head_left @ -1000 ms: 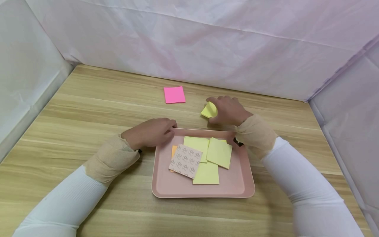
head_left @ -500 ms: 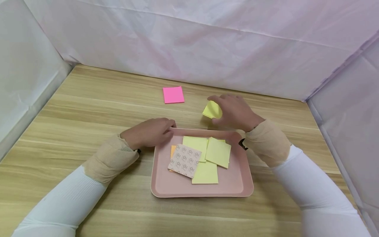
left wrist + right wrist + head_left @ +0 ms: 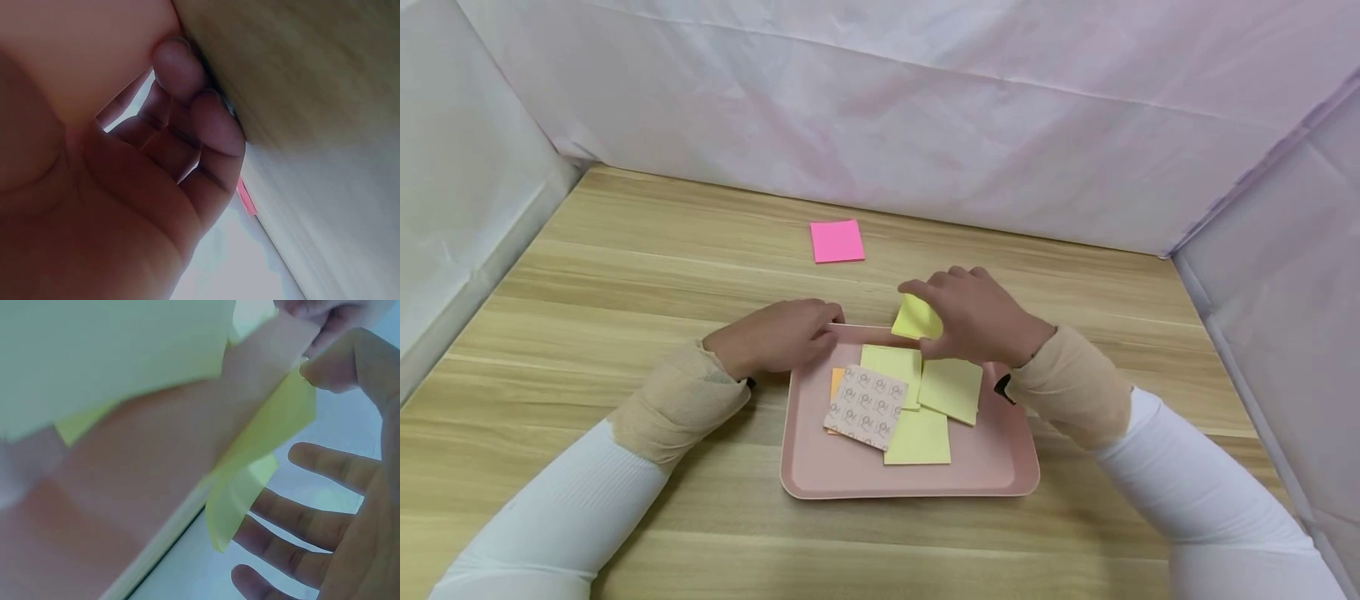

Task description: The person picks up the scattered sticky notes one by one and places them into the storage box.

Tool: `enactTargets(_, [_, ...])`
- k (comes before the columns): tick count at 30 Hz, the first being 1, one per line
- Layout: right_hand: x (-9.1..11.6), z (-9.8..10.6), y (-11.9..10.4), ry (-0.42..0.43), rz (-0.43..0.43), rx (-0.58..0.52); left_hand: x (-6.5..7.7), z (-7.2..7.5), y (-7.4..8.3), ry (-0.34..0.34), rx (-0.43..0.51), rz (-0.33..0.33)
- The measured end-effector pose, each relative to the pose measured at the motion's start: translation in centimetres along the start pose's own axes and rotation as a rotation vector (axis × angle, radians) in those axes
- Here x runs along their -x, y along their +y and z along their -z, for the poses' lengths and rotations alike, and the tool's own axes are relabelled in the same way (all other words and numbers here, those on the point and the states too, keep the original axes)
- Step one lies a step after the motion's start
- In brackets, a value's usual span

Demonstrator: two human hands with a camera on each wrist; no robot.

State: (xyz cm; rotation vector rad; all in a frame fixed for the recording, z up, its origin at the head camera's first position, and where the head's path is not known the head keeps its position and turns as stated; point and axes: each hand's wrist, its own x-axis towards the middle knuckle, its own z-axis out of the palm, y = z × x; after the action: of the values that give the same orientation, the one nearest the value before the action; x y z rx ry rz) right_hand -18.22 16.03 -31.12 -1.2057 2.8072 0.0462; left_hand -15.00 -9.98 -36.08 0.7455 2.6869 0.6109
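Observation:
A pink tray (image 3: 842,475) lies on the wooden table in the head view. My left hand (image 3: 778,337) grips its far left corner, thumb inside and fingers around the outer wall; the left wrist view shows those fingers (image 3: 215,125) curled. Over the tray's far rim, my right hand (image 3: 977,321) pinches a yellow sticky note pad (image 3: 917,317) between thumb and fingers. In the right wrist view the yellow pad's sheets (image 3: 275,431) splay apart. Inside the tray are several pale yellow pads (image 3: 951,392), a patterned square (image 3: 867,408) and part of an orange pad (image 3: 835,383) under it.
A bright pink sticky note pad (image 3: 837,242) lies on the table (image 3: 685,242) beyond the tray. Pale cloth walls (image 3: 850,108) enclose the table at the back and both sides.
My right hand first lifted the yellow pad off the table, then carried it nearer and slightly left, over the tray's far rim. My left hand has stayed on the tray.

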Motion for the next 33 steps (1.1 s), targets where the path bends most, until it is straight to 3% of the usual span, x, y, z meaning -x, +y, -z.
enactTargets(16, [1.5, -0.8, -2.5, 0.099, 0.134, 0.045, -0.1, -0.1, -0.1, 0.006, -0.004, -0.009])
enactTargets(22, [2.4, -0.8, -3.8, 0.071, 0.149, 0.071, 0.0, 0.0, -0.1, 0.007, 0.003, -0.016])
enactTargets(33, [3.7, -1.4, -5.3, -0.015, 0.049, 0.201, -0.1, -0.1, -0.2, 0.003, 0.012, -0.011])
